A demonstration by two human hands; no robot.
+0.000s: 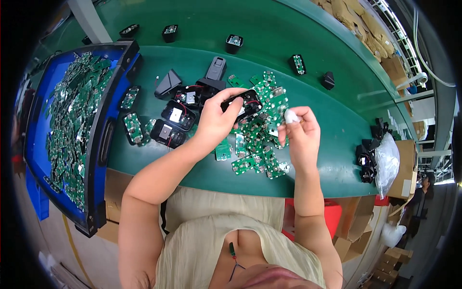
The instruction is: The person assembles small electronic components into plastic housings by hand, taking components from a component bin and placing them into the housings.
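My left hand (pixel 219 115) grips a black plastic housing (pixel 250 103) with a red wire inside, tilted above the bench. The fingers of my right hand (pixel 303 130) are drawn together, a white covering on one fingertip. Against that fingertip lies the edge of a green circuit board (pixel 277 103), slightly blurred, which the hand appears to pinch. Beneath both hands spreads a loose heap of green circuit boards (pixel 260 161). Left of the heap, several open black housings (pixel 178 115) with wires and metal parts stand close together, beside grey-black shells (pixel 168 84).
A blue tray (pixel 36 118) full of circuit boards borders the bench on the left. Filled housings (pixel 234 42) are spaced along the far green surface (pixel 202 29). At the right edge are black parts (pixel 366 161), a clear plastic bag (pixel 387 164) and a cardboard box (pixel 406 166).
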